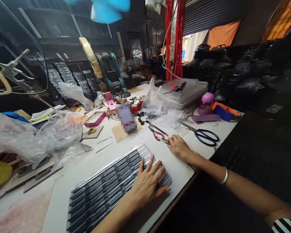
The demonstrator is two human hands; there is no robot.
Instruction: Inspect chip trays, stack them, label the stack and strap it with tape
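Note:
A clear plastic tray (106,184) with rows of dark strips lies slanted on the white table. My left hand (147,181) rests with spread fingers on the tray's right part and holds nothing. Beyond the tray's far right corner, my right hand (179,147) is closed round the end of a slim pointed tool (163,140). Red-handled pliers (157,133) lie right beside that tool. A dark pen-like tool (157,128) is just behind them. Black-handled scissors (203,135) lie to the right of my right hand.
Plastic bags (36,136) are heaped at the left. A blurred phone-like object (126,118) stands on a tan card (116,133). At the back right are stacked clear trays (191,94), a pink bottle (206,103) and an orange-blue roll (225,111). The table edge runs along the right.

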